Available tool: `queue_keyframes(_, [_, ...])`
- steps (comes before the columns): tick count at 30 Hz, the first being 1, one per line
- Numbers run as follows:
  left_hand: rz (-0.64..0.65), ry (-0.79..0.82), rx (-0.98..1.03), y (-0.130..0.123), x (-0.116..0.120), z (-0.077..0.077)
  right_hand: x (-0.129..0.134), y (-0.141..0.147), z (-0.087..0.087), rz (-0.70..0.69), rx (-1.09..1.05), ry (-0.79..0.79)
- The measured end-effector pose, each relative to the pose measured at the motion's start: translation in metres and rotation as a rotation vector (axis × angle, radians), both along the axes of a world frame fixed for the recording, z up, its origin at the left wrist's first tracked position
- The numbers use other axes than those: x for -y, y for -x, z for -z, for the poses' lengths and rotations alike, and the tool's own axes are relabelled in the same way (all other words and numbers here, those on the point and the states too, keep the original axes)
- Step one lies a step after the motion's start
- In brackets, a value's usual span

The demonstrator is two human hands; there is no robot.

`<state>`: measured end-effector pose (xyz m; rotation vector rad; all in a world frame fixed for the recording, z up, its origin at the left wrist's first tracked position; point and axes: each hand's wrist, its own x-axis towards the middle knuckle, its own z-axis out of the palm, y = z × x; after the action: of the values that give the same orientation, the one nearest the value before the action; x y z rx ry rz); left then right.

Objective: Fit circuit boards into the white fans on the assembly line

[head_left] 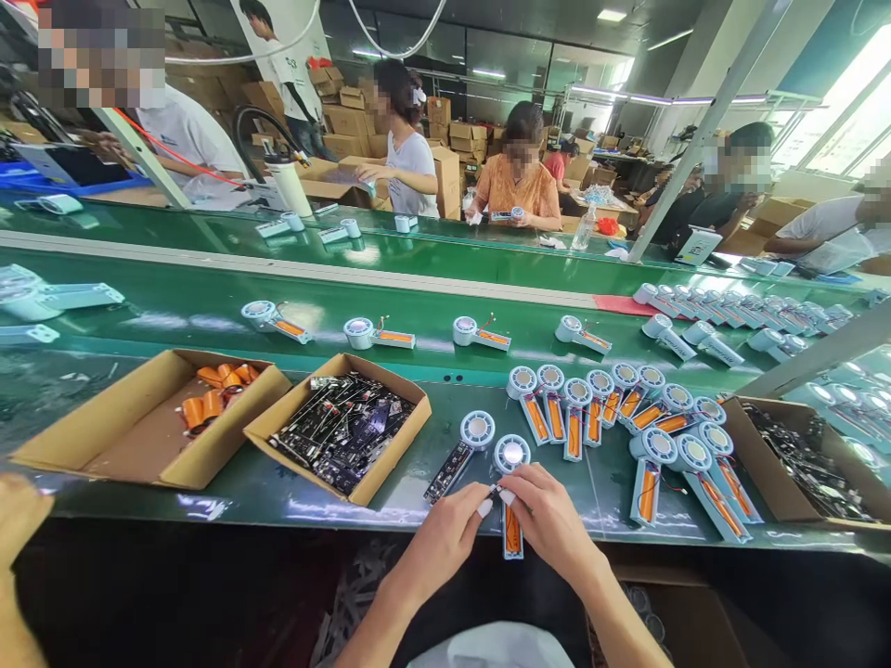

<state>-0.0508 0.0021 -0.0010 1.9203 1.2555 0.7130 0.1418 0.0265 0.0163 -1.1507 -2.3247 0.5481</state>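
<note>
At the bench's front edge, a light blue fan unit [512, 452] with an orange battery lies under my hands. My left hand [452, 524] and my right hand [547, 510] meet over its neck, fingertips pinched on a small connector [496, 491]. The connector is tiny and partly hidden by the fingers. Just to the left lies another fan unit [477, 430] with a black circuit board [448, 471] on its handle. Several fan units with orange batteries [647, 492] are grouped on the right.
A box of circuit boards [348, 431] and a box with orange batteries [149, 427] stand left; another parts box [811, 459] stands right. Fan units [358, 332] lie along the green belt [313, 362]. A co-worker's hand [20, 520] shows at far left; people work across the line.
</note>
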Motion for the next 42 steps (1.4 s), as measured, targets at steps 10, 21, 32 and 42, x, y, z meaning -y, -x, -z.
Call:
queue_keyframes(10, [0.028, 0.002, -0.004, 0.004, -0.001, -0.002, -0.001, 0.000, 0.012, 0.009, -0.142, 0.056])
queue_keyframes(21, [-0.101, 0.014, 0.014, 0.004, 0.006, 0.009, 0.012, -0.019, 0.005, 0.423, -0.414, 0.130])
queue_keyframes(32, [-0.237, 0.047, 0.071, -0.002, 0.018, 0.017, 0.006, -0.014, 0.017, 0.546, -0.482, 0.430])
queue_keyframes(42, [-0.329, 0.115, 0.174, -0.007, 0.018, 0.017, 0.010, 0.010, -0.004, 0.208, -0.342, 0.138])
